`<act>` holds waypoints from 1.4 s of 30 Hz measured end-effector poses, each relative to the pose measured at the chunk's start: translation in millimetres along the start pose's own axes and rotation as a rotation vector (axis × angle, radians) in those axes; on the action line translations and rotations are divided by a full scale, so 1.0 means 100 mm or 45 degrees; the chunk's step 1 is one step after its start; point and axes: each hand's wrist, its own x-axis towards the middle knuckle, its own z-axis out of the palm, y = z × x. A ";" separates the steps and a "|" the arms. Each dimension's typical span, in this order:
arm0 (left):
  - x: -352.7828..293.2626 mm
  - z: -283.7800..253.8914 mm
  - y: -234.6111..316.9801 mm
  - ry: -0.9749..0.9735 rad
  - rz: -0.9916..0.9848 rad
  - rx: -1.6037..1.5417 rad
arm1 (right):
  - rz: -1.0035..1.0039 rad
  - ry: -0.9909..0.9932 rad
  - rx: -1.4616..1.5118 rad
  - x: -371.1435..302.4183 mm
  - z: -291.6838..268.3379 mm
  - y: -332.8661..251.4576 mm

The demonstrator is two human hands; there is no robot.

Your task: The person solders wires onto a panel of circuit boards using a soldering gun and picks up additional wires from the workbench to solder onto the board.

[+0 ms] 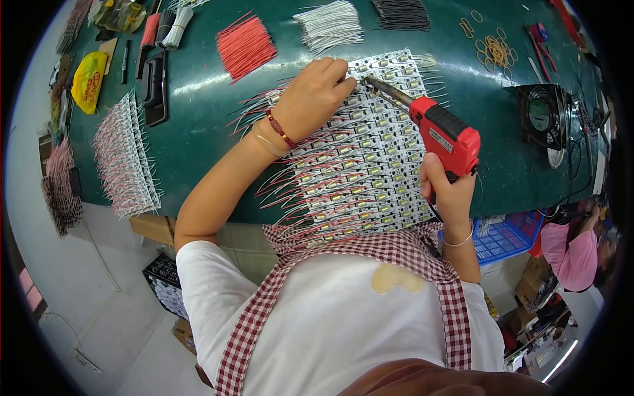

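My right hand [449, 198] is wrapped around the handle of a red and black soldering gun [449, 135]. Its metal tip points up and left, over the upper part of a large panel of small white circuit boards [370, 168]. Close to that tip, my left hand [314, 96] is bent over the panel with its fingers drawn together; what they pinch is hidden under the hand. Rows of red and white wires [281, 185] stick out from the panel's left side. The panel's near edge lies against my checkered apron [356, 247].
Bundles of red wires [246, 45], white wires [329, 25] and black wires [401, 13] lie along the far side. Another wired board panel [127, 155] is at left. Rubber bands [495, 51], pliers [543, 53] and a black fan [543, 115] occupy the right. Another person [571, 254] sits beyond.
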 end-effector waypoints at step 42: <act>0.44 0.19 -0.34 0.008 -0.287 0.723 | -0.284 0.162 0.213 -0.18 -0.26 -0.15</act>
